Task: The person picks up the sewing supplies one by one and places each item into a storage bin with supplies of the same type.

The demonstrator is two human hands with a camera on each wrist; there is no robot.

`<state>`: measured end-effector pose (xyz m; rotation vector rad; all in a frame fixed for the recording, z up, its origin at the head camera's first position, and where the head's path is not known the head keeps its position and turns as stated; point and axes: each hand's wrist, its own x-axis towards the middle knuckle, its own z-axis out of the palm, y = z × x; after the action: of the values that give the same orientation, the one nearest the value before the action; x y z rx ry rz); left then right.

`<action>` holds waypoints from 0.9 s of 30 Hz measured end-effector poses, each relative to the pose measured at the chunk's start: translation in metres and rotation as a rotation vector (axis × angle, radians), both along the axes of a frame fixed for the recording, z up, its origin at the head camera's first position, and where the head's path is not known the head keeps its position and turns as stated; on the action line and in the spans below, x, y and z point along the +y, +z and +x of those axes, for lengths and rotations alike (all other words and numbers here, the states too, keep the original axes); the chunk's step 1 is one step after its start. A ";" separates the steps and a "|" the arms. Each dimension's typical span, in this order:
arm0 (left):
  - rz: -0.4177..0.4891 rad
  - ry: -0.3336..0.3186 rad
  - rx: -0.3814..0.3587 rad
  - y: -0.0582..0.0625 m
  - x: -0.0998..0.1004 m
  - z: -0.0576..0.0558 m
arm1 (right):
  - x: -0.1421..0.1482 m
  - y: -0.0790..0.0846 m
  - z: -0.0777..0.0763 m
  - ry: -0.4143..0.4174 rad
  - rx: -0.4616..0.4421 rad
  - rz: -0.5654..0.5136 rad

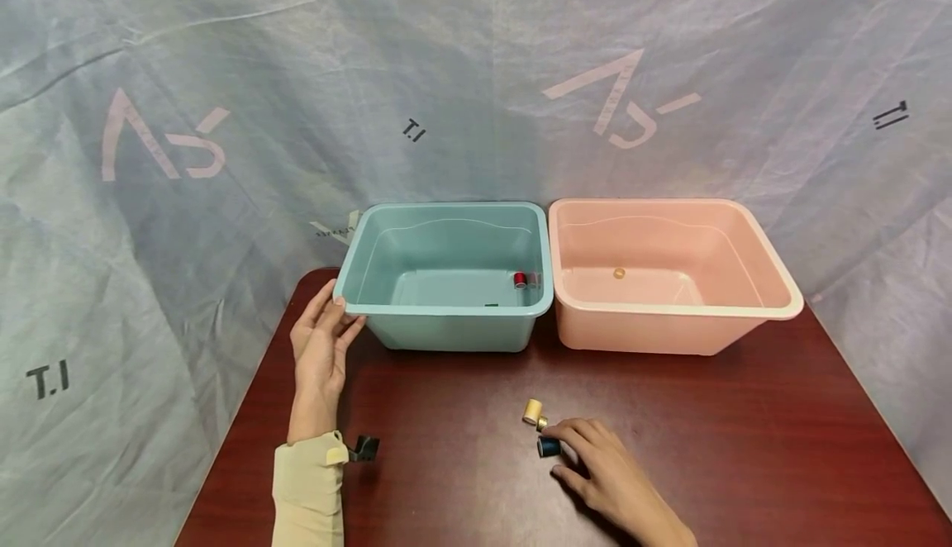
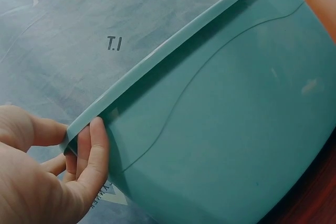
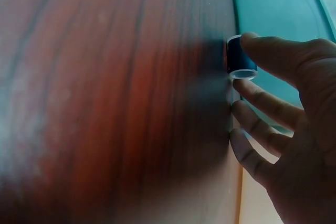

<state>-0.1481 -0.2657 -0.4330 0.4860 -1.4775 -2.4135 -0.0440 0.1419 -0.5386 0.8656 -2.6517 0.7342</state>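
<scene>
Your right hand (image 1: 606, 464) is low over the middle of the surface (image 1: 446, 415), thumb and fingers parted around the small dark-blue cylindrical spool with pale rims (image 1: 549, 446); no firm pinch shows. That spool lies on its side, well in from the surface's left and right edges, so it will likely roll if only one fingertip meets it. Bring thumb and index finger in together from opposite sides, low and level, and let the other fingers rest lightly on the wood for steadiness. Take care with the index finger: the tiny gold-coloured spool (image 1: 542, 424) sits right by its tip, whether touching you cannot tell, and the pale-yellow cylindrical spool (image 1: 532, 411) is just beyond, toward the far edge. Your left hand (image 1: 320, 344) is clamped on the rim of the teal plastic tub (image 1: 446, 334) by the surface's far-left corner; a light hold should do, since pulling down could tip it. Inside that tub lies a red spool (image 1: 520, 280). Just beside it, toward the far-right corner, stands the pink plastic tub (image 1: 640, 334), with a small tan piece (image 1: 619, 273) on its floor.
</scene>
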 end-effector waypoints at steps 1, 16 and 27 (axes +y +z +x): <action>0.001 -0.002 0.000 0.000 0.000 0.000 | 0.000 0.000 0.000 -0.001 0.000 0.006; 0.004 -0.002 0.005 0.000 0.001 0.000 | -0.005 -0.002 -0.005 -0.014 -0.025 0.042; 0.012 -0.001 0.009 -0.002 -0.001 0.000 | -0.006 -0.002 -0.005 0.005 0.000 0.026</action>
<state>-0.1485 -0.2666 -0.4345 0.4760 -1.4606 -2.4239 -0.0491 0.1363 -0.5408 0.8796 -2.6653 0.7030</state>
